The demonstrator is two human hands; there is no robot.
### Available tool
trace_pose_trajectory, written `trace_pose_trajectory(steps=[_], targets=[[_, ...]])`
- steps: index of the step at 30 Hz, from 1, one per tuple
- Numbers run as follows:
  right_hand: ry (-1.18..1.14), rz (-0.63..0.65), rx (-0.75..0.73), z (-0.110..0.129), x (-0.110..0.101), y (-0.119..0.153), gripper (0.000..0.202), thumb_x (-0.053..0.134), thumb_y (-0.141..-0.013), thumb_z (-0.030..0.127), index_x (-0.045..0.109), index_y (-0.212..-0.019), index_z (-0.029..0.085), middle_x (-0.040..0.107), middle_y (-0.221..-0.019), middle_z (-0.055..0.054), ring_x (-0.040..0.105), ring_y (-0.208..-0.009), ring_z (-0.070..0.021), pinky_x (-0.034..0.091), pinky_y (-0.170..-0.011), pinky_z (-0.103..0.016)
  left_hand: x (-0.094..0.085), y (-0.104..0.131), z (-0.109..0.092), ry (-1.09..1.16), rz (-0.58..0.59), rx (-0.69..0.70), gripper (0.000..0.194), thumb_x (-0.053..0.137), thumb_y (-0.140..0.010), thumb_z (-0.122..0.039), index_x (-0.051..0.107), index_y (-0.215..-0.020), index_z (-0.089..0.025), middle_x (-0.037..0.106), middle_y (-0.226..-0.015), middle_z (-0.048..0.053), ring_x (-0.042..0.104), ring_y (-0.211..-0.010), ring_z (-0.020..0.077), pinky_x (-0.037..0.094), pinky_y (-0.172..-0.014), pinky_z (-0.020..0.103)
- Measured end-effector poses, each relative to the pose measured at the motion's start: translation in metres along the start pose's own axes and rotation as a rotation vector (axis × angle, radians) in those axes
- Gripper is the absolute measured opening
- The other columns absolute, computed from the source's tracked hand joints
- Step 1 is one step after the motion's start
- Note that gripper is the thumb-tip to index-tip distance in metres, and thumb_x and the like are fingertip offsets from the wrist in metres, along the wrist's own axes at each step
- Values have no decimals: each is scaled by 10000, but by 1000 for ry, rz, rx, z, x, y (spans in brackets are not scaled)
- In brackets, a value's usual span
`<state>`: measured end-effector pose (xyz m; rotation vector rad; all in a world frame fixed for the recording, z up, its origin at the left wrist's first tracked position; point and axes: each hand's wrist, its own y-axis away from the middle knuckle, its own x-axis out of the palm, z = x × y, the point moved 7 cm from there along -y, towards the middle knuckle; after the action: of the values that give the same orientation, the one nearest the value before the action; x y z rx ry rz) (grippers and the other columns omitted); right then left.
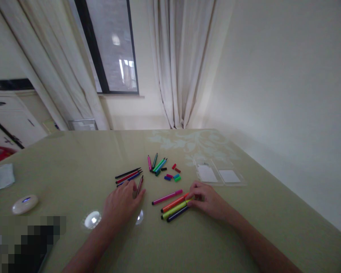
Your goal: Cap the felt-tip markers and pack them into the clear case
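My left hand point(123, 199) is closed on a dark red uncapped pen point(140, 185), tip pointing up and away. Just beyond it lie black, red and blue uncapped pens point(128, 177). My right hand point(203, 199) pinches the near-right ends of the capped markers; the orange marker point(174, 203) and the yellow-green marker point(174, 210) run to its fingertips. Below them is a dark blue marker point(177, 214), and above them a pink marker point(167, 197). Which marker the fingers grip is hard to tell.
Farther back lie several uncapped pens point(159, 165) and loose caps point(173, 177). A clear plastic case point(218, 175) rests right of them. At left are a white oval device point(25, 204) and a folded cloth point(0, 177). A wall point(290, 94) borders the table's right side.
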<state>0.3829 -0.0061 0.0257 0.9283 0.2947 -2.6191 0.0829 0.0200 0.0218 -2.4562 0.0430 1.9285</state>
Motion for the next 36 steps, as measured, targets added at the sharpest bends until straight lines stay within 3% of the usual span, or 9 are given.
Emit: trace_pose_trajectory(steps=[6,10,13,17,20,23,29,32,36], targets=[[2,2,-24,1,2,-1,119,823,-865,336,845,-955,262,674,-952,-38,652,-837,-192,503,-744,-287,4,-3,-2,47,-36,39,267,445,-987,-409,601,-865,-231,723,-934,90,680,-860,277,434,-713,354],[87,-107,-54,5,-5,-11,122,737,-939,303,829,-972,229,705,-945,-55,668,-830,-196,516,-756,-295,4,-4,-3,142,-81,33,283,418,-1009,-434,593,-905,-238,737,-911,80,693,-842,281,431,-701,350],[243,-185,-56,12,-9,-32,166,646,-997,249,801,-1021,199,746,-971,-73,695,-880,-208,525,-818,-309,5,-5,-6,292,-120,66,283,403,-1022,-452,591,-984,-243,754,-942,66,708,-839,269,444,-706,342],[592,-138,79,13,-4,-72,239,548,-1046,224,776,-1108,187,764,-1096,-103,706,-1020,-222,511,-903,-299,7,-6,-11,533,-189,136,310,462,-998,-522,605,-984,-247,745,-904,25,685,-744,225,471,-688,322],[742,-87,193,9,0,-96,273,547,-1045,268,793,-995,160,774,-1060,-149,720,-1014,-259,518,-882,-310,5,-6,-11,692,-229,158,322,545,-956,-544,648,-956,-238,724,-822,0,639,-640,191,472,-616,298],[757,-85,222,9,-1,-107,232,605,-1003,252,791,-923,139,781,-1030,-177,734,-976,-285,528,-831,-318,1,-5,-14,830,-252,206,306,634,-916,-523,705,-923,-226,744,-815,9,661,-677,188,509,-631,290],[645,-187,142,19,-16,-78,204,586,-1024,313,744,-1045,187,794,-1066,-109,744,-968,-235,536,-817,-300,-4,-4,-11,1055,-273,157,306,741,-842,-482,787,-970,-208,804,-949,54,737,-858,220,593,-781,323],[221,-296,-19,24,-20,-43,171,667,-983,350,728,-1056,209,815,-971,-60,763,-854,-211,565,-753,-301,3,-4,-11,1125,-197,108,340,728,-854,-470,795,-1063,-209,816,-1010,63,755,-922,223,611,-844,337],[-75,-381,-75,15,-21,-7,195,712,-948,396,777,-1006,221,821,-967,-72,771,-868,-230,601,-774,-339,8,-3,-16,1228,-131,89,354,753,-828,-479,781,-1046,-202,821,-1044,78,772,-978,240,624,-901,363]])
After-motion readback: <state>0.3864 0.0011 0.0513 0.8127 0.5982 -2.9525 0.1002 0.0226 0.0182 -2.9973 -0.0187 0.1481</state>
